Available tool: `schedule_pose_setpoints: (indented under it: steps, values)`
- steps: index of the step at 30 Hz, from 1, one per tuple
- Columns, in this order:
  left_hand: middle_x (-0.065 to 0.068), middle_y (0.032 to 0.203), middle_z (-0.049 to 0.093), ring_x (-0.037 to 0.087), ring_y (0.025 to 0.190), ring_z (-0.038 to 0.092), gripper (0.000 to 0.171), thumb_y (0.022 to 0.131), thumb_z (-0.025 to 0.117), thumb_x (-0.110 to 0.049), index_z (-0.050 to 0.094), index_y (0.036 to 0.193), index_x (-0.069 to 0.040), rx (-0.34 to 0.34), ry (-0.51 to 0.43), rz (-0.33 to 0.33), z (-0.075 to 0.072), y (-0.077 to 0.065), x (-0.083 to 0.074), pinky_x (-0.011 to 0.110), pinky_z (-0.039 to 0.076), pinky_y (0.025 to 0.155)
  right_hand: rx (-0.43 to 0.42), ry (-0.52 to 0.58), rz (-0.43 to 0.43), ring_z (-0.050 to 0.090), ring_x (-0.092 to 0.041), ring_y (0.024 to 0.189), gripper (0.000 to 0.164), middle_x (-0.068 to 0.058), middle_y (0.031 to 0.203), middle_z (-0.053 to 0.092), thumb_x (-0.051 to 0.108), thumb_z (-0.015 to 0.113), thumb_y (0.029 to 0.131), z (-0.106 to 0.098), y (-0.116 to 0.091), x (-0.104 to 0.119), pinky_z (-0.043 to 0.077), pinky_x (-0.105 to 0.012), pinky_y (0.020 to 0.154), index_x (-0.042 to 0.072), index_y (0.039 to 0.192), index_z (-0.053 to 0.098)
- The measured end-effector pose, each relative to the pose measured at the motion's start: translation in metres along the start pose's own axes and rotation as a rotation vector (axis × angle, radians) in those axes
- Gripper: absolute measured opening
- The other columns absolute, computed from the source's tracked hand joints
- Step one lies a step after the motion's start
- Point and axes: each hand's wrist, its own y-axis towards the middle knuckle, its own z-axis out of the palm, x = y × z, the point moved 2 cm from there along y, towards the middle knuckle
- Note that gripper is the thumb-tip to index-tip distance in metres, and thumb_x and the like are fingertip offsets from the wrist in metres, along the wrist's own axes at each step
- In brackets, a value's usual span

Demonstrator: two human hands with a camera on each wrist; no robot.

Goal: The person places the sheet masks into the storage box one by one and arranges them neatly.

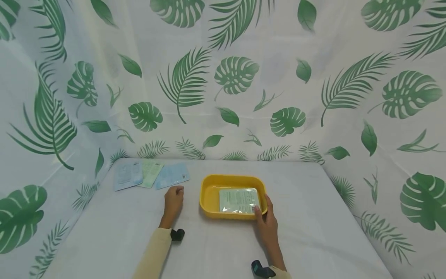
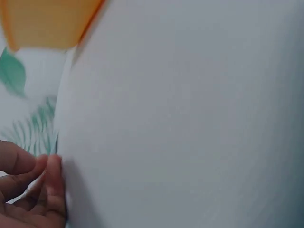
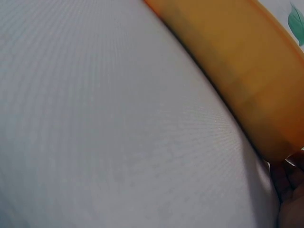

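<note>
A yellow plastic basket (image 1: 210,211) stands on the white table in the head view, with a pale green flat sachet (image 1: 238,199) lying inside it. My right hand (image 1: 267,224) grips the basket's near right corner, thumb over the rim and fingers along the outer wall. In the right wrist view the basket's side (image 3: 237,61) shows, the fingertips at its lower corner. Left of the basket my left hand (image 1: 173,201) rests on the table with fingers loosely curled, holding nothing visible. It lies just in front of a light blue sachet (image 1: 172,176).
At the back left, another pale green sachet (image 1: 150,172) lies partly under a blue-white sachet (image 1: 128,175). A white cloth with green leaf prints (image 1: 237,75) hangs behind the table and along both sides. The white tabletop (image 1: 313,232) extends right of the basket.
</note>
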Motion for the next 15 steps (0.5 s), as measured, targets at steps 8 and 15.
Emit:
schedule_pose_setpoints:
  steps: [8,15]
  values:
    - [0.026,0.100,0.069,0.011,0.065,0.068,0.036,0.098,0.045,-0.007,0.051,0.130,0.007,0.013,-0.150,-0.217,-0.044,0.025,0.022,0.020,0.054,0.061,-0.012,0.000,0.002,0.032,-0.033,0.145,0.062,-0.011,0.158,0.032,0.043,0.051,0.100,-0.002,0.002,-0.001,0.028,-0.053,0.115,0.033,0.154,0.022]
    - [0.013,0.078,0.067,0.015,0.058,0.066,0.054,0.096,0.044,-0.009,0.035,0.149,0.000,0.070,0.074,-0.255,-0.065,0.033,0.034,0.035,0.056,0.069,0.010,0.004,0.011,0.030,-0.034,0.145,0.063,-0.011,0.159,0.030,0.046,0.050,0.099,0.001,0.000,-0.001,0.027,-0.054,0.115,0.034,0.154,0.022]
